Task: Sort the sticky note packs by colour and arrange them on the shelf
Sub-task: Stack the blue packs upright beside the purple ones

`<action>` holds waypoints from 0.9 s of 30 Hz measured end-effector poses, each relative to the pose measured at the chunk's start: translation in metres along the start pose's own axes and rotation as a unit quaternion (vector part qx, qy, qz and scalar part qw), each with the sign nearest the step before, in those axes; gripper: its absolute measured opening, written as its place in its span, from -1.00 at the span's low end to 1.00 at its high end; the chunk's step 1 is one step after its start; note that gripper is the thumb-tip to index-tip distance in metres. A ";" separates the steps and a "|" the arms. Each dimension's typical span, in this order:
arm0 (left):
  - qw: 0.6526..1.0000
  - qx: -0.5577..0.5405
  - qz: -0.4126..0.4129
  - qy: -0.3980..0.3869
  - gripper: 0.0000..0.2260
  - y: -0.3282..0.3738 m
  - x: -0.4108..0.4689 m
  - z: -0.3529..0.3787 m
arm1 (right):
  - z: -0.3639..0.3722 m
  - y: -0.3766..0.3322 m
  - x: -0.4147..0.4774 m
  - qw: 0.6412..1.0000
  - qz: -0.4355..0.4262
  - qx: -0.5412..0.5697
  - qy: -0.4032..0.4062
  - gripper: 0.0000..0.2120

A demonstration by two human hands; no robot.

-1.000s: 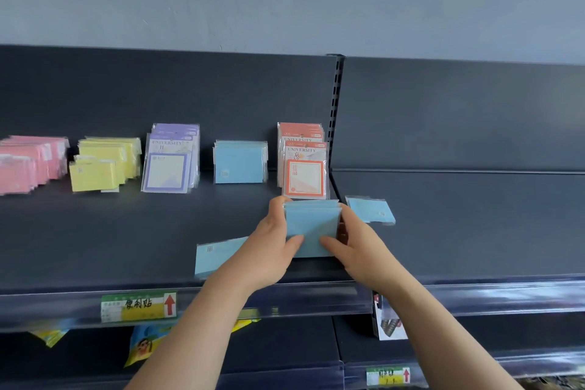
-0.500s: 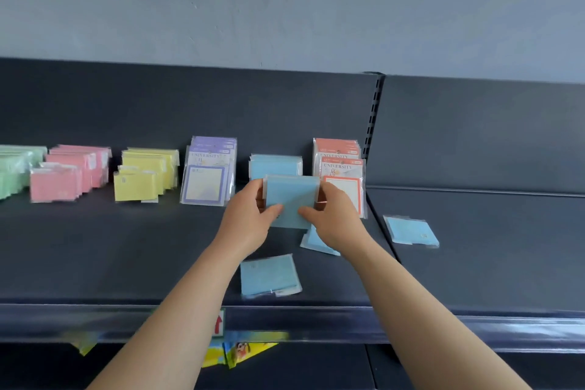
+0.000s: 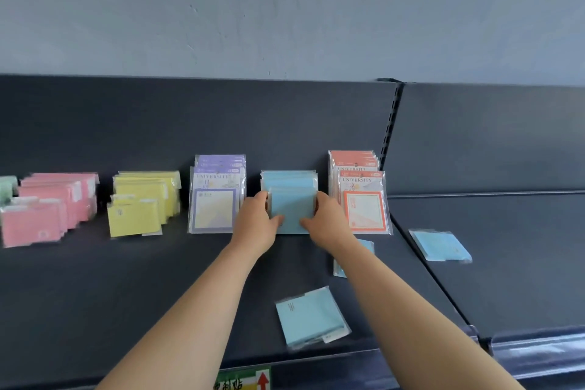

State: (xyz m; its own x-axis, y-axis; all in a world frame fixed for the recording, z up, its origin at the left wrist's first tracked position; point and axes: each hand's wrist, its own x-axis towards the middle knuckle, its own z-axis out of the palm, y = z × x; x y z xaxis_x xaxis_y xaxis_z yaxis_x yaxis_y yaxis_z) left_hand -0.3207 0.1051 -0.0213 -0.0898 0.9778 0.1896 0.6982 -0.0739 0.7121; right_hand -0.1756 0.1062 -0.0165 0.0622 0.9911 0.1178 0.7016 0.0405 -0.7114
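Both hands grip one blue sticky note pack (image 3: 291, 210) by its sides, my left hand (image 3: 258, 223) on the left edge and my right hand (image 3: 326, 222) on the right. The pack stands upright against the front of the blue row (image 3: 289, 179) at the back of the dark shelf (image 3: 126, 294). Loose blue packs lie flat: one near the front edge (image 3: 311, 317), one on the right shelf section (image 3: 440, 245), and one partly hidden under my right forearm (image 3: 340, 269). Rows of green (image 3: 7, 188), pink (image 3: 47, 206), yellow (image 3: 142, 199), purple (image 3: 217, 193) and orange (image 3: 361, 191) packs stand along the back.
A slotted upright post (image 3: 391, 123) divides the left shelf from the right shelf section (image 3: 522, 263). A price label with a red arrow (image 3: 250, 380) sits on the front rail. A grey wall rises above the shelf back panel.
My hands carried the blue pack from the shelf's front right back and left to the blue row. The camera view shifted right and closer.
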 end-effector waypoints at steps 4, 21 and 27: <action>1.000 0.014 -0.007 -0.026 -0.58 -0.011 0.003 0.006 | 0.004 0.006 0.001 1.000 -0.007 -0.023 0.001 -0.60; 1.000 0.002 0.015 0.002 -0.49 -0.016 0.009 0.012 | 0.007 0.015 0.002 0.999 -0.017 -0.026 0.015 -0.50; 1.000 0.017 0.017 -0.007 -0.45 -0.014 0.009 0.012 | 0.007 0.015 0.002 0.999 -0.024 -0.028 0.019 -0.54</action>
State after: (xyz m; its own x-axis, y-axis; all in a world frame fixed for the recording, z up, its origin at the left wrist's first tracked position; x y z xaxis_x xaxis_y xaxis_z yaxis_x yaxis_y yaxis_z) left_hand -0.3227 0.1169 -0.0379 -0.0568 0.9775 0.2033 0.7250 -0.0996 0.6815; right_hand -0.1698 0.1101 -0.0322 0.0535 0.9827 0.1771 0.7426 0.0794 -0.6650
